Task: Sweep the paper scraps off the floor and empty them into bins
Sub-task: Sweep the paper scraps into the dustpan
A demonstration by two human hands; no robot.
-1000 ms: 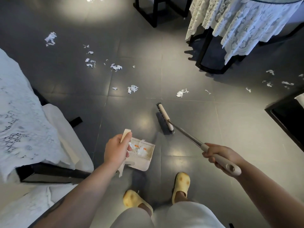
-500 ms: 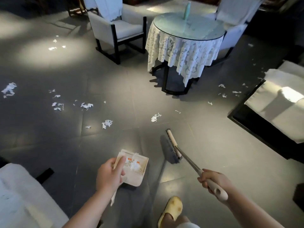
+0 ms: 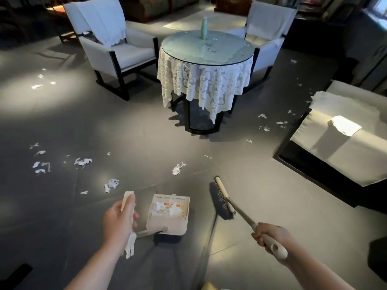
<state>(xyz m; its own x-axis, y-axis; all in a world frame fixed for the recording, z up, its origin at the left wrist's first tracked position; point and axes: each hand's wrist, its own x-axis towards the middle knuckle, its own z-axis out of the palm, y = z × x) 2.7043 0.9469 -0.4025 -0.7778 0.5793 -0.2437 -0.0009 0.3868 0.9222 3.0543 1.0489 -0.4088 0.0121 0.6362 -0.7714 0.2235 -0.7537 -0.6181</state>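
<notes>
My left hand (image 3: 118,221) grips the cream handle of a dustpan (image 3: 167,216) held just above the dark floor, with white paper scraps lying in its tray. My right hand (image 3: 270,237) grips the handle of a long brush (image 3: 223,200), whose bristle head hangs to the right of the dustpan. Loose paper scraps lie ahead on the floor: one clump (image 3: 177,169) beyond the brush, another (image 3: 112,184) ahead of the left hand, and several more (image 3: 82,162) to the left. More scraps (image 3: 263,122) lie right of the table.
A round glass table (image 3: 207,53) with a lace cloth stands ahead, with a white armchair (image 3: 119,53) to its left and another (image 3: 266,38) behind right. A low white seat with a dark frame (image 3: 343,143) fills the right. No bin is in view.
The view has lifted from my feet towards the room, bringing the table and chairs into sight. The dustpan now hangs flatter, further from my left hand; the brush stays beside it.
</notes>
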